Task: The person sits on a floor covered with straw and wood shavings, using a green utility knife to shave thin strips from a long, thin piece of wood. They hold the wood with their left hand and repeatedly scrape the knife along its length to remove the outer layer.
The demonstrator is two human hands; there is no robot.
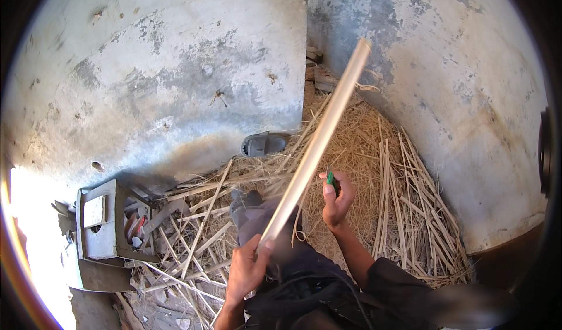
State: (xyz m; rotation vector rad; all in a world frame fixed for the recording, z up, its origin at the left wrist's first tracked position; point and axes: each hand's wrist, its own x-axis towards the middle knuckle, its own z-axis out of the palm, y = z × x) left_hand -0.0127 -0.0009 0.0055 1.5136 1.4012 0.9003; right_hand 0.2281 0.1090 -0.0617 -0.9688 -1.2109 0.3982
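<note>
Straw (366,125) below, left hand (246,268) grips strip (316,145), right hand (341,200) curls round green object (331,180).

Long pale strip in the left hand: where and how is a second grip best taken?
Probably around the middle of the long pale strip, coming from the right: it slants up and to the right, its lower end in the left hand, its middle bare. The right hand holds a green object.

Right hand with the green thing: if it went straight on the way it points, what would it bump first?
Probably the long pale strip held by the left hand. The right hand points up and slightly left toward it, but depth is unclear: it might miss.
</note>
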